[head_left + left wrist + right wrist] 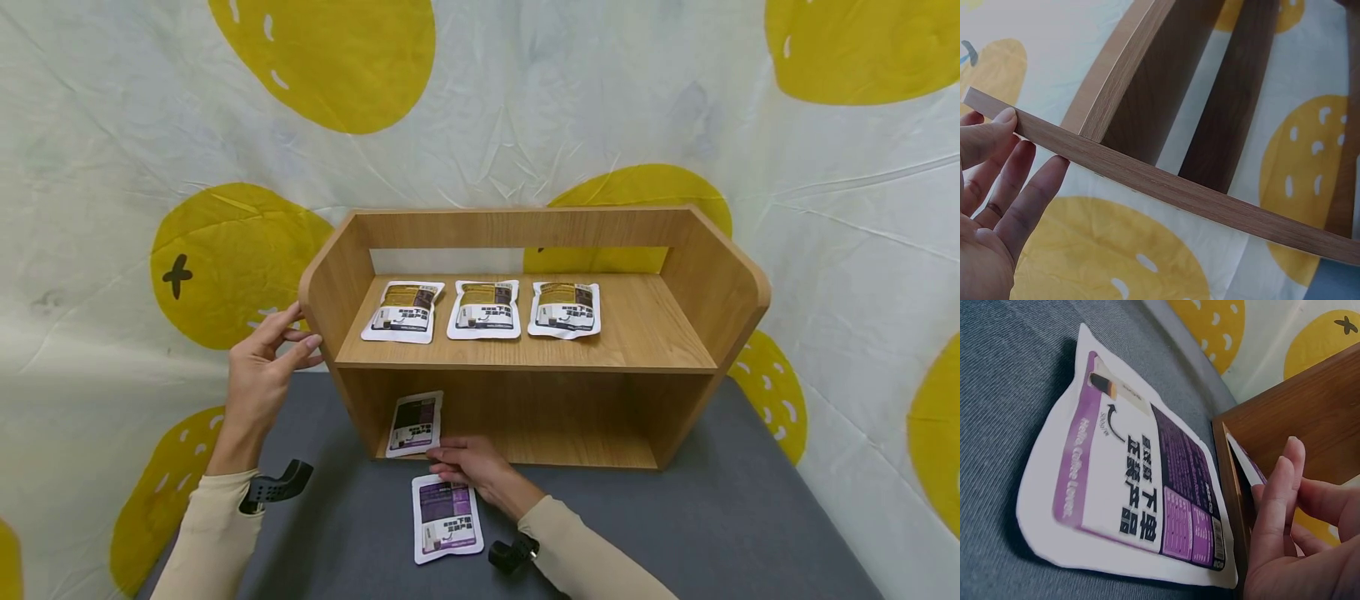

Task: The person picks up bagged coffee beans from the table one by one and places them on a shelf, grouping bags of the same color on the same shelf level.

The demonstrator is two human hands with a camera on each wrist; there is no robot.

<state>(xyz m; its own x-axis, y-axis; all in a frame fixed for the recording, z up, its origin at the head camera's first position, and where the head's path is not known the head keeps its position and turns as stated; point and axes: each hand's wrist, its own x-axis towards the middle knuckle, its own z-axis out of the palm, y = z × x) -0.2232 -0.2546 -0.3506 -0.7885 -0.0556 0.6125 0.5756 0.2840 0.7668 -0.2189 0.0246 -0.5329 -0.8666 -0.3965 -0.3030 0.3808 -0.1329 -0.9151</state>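
My left hand (258, 375) grips the edge of the wooden shelf's left side panel (1147, 178), thumb on one face and fingers against the other. Low on the shelf, a purple-and-white pouch (415, 425) lies at the left end of the bottom compartment. At that pouch's lower right corner is my right hand (480, 468), its fingers fairly straight and touching the edge; they hide part of the pouch in the right wrist view. A second purple-and-white pouch (448, 521) lies flat on the grey table just in front of the shelf, below my right hand.
On the upper board (637, 325) of the shelf lie three brown-and-white pouches (405, 312) in a row. The grey tabletop (675, 533) extends around the shelf. Behind stands a pale curtain (480, 158) with yellow printed shapes.
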